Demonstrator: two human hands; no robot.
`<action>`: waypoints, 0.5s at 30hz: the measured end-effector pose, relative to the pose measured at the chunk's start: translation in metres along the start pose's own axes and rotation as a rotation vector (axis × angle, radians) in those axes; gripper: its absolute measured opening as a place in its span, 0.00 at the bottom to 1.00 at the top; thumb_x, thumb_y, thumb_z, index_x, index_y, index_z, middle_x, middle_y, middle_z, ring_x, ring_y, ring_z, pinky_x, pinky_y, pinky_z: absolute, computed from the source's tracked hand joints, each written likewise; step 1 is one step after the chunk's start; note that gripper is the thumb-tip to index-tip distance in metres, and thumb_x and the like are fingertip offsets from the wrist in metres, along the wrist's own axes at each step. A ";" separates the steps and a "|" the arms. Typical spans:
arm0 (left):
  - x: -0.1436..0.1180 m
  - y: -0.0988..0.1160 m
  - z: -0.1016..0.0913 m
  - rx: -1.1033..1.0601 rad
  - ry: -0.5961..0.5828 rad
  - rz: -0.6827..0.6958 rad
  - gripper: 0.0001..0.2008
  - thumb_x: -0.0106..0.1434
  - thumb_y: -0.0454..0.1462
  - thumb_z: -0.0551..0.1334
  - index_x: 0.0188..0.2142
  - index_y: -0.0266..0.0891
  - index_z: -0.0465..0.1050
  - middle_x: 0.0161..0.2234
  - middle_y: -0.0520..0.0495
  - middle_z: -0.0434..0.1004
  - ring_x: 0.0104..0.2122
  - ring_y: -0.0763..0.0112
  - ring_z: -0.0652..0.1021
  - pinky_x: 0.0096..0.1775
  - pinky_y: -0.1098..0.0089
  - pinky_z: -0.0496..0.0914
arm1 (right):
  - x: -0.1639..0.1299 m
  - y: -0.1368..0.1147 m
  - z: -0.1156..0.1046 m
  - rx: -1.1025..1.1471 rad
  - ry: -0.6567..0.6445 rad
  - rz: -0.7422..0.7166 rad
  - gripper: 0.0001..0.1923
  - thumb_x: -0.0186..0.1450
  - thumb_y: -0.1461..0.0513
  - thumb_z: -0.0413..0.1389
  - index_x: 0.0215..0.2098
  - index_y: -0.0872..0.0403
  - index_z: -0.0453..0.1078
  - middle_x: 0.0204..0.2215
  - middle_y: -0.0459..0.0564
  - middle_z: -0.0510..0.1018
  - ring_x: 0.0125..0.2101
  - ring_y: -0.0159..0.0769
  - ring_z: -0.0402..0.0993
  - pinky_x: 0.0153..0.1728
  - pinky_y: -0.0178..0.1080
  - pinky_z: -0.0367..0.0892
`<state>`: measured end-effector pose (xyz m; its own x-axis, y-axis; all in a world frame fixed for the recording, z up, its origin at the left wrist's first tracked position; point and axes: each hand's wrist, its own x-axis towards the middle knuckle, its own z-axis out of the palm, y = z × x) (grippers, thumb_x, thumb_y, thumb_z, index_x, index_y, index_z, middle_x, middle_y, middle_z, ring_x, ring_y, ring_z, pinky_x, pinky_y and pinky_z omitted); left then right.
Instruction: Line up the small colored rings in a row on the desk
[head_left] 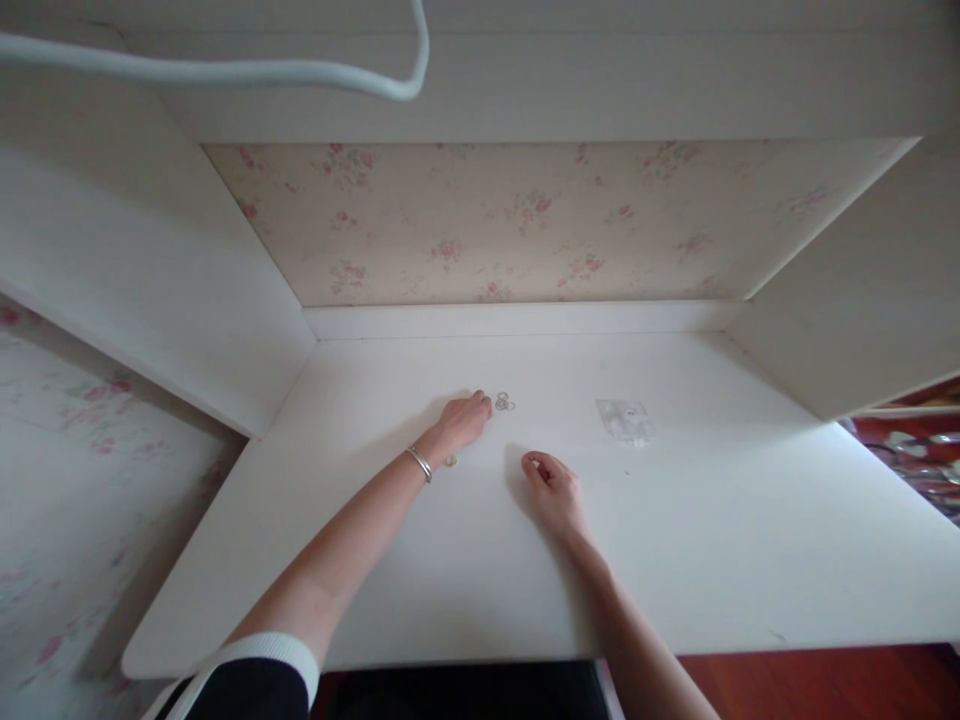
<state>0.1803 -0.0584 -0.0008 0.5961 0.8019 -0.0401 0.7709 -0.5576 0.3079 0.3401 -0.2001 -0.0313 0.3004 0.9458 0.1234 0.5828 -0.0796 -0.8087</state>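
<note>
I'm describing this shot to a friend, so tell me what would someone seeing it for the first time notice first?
Two bare arms stretch over a white desk: the left hand, with a silver bangle on its wrist, reaches toward a few small rings lying mid-desk, while the right hand rests loosely curled beside it. A small clear plastic bag lies to the right, and floral wallpaper fills the back of the alcove.

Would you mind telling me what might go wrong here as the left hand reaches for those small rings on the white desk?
The left hand is at the small rings, which are tiny and loose; a nudge may scatter them across the white desk. Another ring lies beside the wrist and might get swept aside. The clear plastic bag is hard to see and easily overlooked.
</note>
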 end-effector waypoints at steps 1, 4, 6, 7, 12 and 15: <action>-0.001 0.000 0.000 0.004 0.004 0.001 0.12 0.62 0.28 0.51 0.39 0.39 0.70 0.40 0.42 0.70 0.34 0.67 0.75 0.35 0.70 0.65 | 0.000 0.000 0.000 -0.002 0.005 -0.001 0.20 0.63 0.49 0.46 0.34 0.53 0.74 0.26 0.49 0.75 0.23 0.32 0.65 0.26 0.33 0.59; -0.006 0.001 -0.003 0.012 0.023 0.002 0.13 0.63 0.29 0.49 0.41 0.40 0.69 0.41 0.43 0.70 0.34 0.67 0.74 0.34 0.70 0.64 | 0.000 0.000 0.001 -0.006 0.011 -0.005 0.20 0.63 0.49 0.46 0.33 0.53 0.74 0.26 0.49 0.76 0.23 0.32 0.65 0.26 0.33 0.59; -0.010 -0.001 -0.006 0.007 0.052 0.000 0.12 0.65 0.31 0.49 0.42 0.40 0.69 0.40 0.44 0.69 0.33 0.68 0.74 0.33 0.70 0.64 | 0.000 0.000 0.000 -0.005 0.003 -0.004 0.20 0.63 0.49 0.46 0.34 0.53 0.74 0.26 0.49 0.76 0.23 0.32 0.66 0.26 0.34 0.59; -0.013 -0.003 -0.008 -0.002 0.070 -0.002 0.12 0.66 0.33 0.48 0.42 0.41 0.69 0.40 0.45 0.69 0.33 0.68 0.74 0.33 0.70 0.64 | 0.000 0.000 0.000 -0.005 0.000 -0.004 0.20 0.63 0.49 0.46 0.34 0.53 0.74 0.26 0.49 0.76 0.23 0.32 0.66 0.27 0.34 0.59; -0.036 -0.016 -0.015 -0.041 0.136 -0.013 0.11 0.68 0.37 0.48 0.41 0.43 0.68 0.39 0.48 0.69 0.32 0.70 0.74 0.32 0.71 0.64 | -0.001 0.000 -0.001 -0.010 -0.008 -0.007 0.21 0.63 0.49 0.46 0.35 0.53 0.74 0.26 0.49 0.76 0.23 0.33 0.66 0.28 0.34 0.60; -0.049 -0.020 -0.014 -0.011 0.123 -0.025 0.10 0.68 0.37 0.48 0.40 0.43 0.68 0.39 0.48 0.68 0.30 0.71 0.74 0.31 0.71 0.64 | -0.002 0.000 0.000 -0.015 -0.013 -0.003 0.21 0.63 0.48 0.46 0.35 0.53 0.74 0.26 0.49 0.76 0.24 0.33 0.66 0.28 0.35 0.60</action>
<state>0.1323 -0.0831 0.0086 0.5446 0.8359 0.0686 0.7820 -0.5357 0.3185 0.3399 -0.2018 -0.0316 0.2886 0.9501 0.1184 0.5950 -0.0811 -0.7996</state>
